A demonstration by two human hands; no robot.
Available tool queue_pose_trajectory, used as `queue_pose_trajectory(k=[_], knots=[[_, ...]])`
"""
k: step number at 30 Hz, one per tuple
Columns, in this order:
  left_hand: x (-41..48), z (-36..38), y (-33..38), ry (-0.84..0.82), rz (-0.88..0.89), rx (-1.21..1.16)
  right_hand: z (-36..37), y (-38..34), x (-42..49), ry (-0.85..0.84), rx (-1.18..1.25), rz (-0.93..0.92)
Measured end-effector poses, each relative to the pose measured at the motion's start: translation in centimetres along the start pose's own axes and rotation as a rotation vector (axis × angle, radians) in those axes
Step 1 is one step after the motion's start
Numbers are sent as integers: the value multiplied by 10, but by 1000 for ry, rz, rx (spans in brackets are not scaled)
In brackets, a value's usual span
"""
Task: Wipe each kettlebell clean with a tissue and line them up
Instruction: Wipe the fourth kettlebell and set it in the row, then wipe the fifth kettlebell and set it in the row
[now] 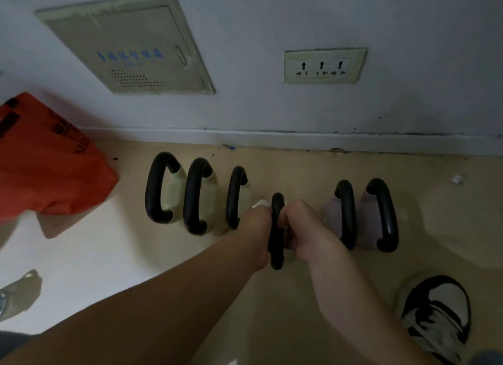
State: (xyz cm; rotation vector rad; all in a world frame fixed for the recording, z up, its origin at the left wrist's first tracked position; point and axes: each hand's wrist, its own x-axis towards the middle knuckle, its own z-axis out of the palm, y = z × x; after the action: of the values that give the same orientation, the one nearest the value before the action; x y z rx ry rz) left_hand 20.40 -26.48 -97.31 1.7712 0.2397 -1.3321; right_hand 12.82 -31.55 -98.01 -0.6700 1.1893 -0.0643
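Centre kettlebell [277, 228] on the floor [299, 168], three cream kettlebells [209, 198] at its 9 o'clock and two mauve kettlebells [330, 215] at its 3 o'clock: right hand [302, 228] curled round its black handle, left hand [255, 223] clutching a white tissue [260, 203] against the handle's 9 o'clock side.

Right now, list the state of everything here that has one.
Cream kettlebells, three upright in a row.
Middle kettlebell, upright, handle gripped by right hand.
Lilac kettlebells, two upright, side by side.
Tissue, bunched in left hand.
Wall panel, shut.
Socket, nothing plugged in.
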Motion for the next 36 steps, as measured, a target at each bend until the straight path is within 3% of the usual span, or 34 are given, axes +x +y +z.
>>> queue_pose_trajectory(k=[7, 16, 18, 21, 24, 25, 28, 36], knots=[[27, 4, 39, 38, 1, -4, 10, -32, 24, -73, -36, -97], [26, 10, 53, 24, 15, 40, 10, -30, 62, 63, -92, -22], [24, 4, 52, 83, 111, 141, 1, -30, 61, 196, -168, -122], [12, -5, 49, 138, 240, 175, -31, -34, 52, 539, -164, -507], [5, 2, 36, 51, 250, 136, -73, -36, 43, 928, -366, -531], [-1, 7, 30, 24, 232, 139, -82, -32, 46, 934, -403, -448], [-6, 23, 14, -39, 239, 157, -84, -3, 54, 728, -266, -190], [-23, 17, -18, -59, 293, 130, -74, 18, 41, 583, -385, -54]])
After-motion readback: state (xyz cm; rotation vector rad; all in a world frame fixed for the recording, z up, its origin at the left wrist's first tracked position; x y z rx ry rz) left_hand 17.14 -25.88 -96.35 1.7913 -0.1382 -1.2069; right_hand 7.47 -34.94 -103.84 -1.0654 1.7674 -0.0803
